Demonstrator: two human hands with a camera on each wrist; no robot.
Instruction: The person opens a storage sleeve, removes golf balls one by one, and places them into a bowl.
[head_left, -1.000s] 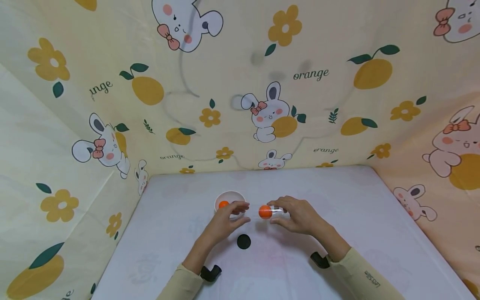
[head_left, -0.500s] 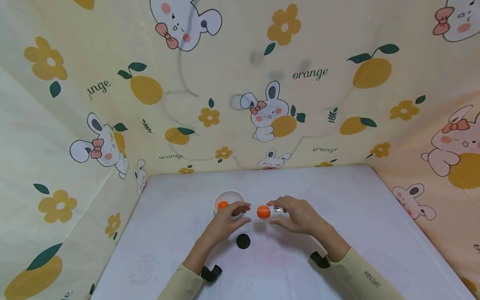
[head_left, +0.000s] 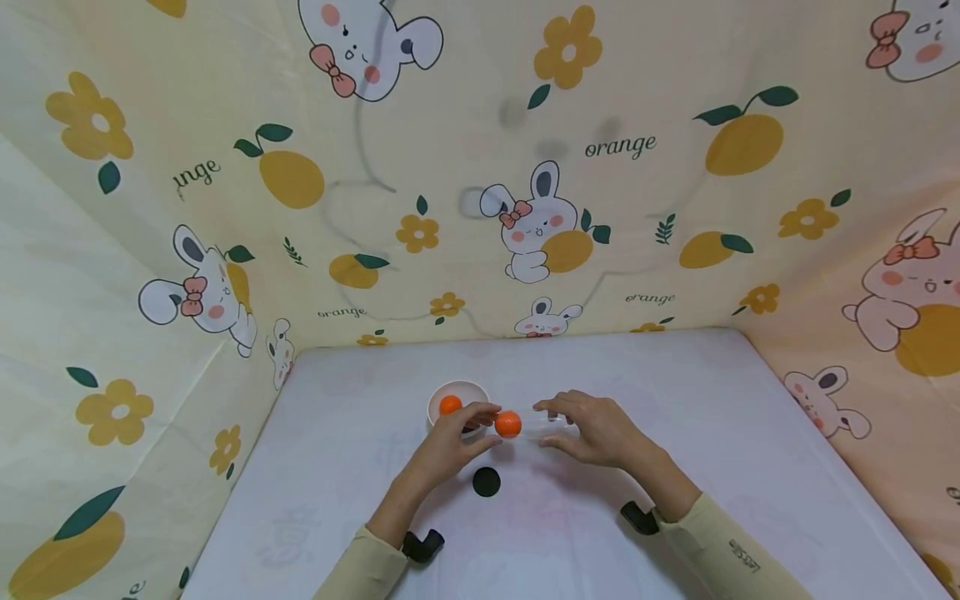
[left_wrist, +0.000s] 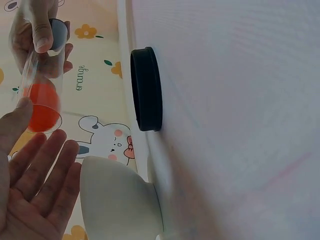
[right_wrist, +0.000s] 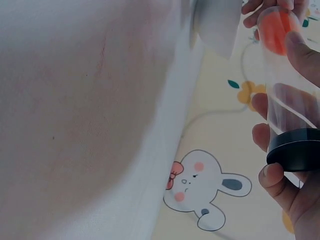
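Observation:
My right hand [head_left: 596, 427] grips a clear tube [right_wrist: 280, 75] with a black cap [right_wrist: 295, 150] on its right end. The tube lies sideways above the table. An orange ball [head_left: 507, 424] sits inside at the uncapped left end. My left hand [head_left: 447, 446] is held by that end with loosely spread fingers; in the left wrist view, its thumb overlaps the tube's rim, and whether it touches cannot be told. Behind the left hand stands a white bowl [head_left: 433, 410] with another orange ball [head_left: 450, 405] in it; the hand hides part of the bowl.
A loose black cap [head_left: 487, 482] lies on the white-covered table [head_left: 570, 542], in front of the hands. Patterned cloth walls [head_left: 450, 167] with rabbits and oranges stand behind and on both sides. A black wrist mount [head_left: 423, 547] sits below the left hand.
The orange ball in the tube has moved left to the open end, towards my left hand. The ball in the bowl has shifted slightly. Both hands have stayed nearly still.

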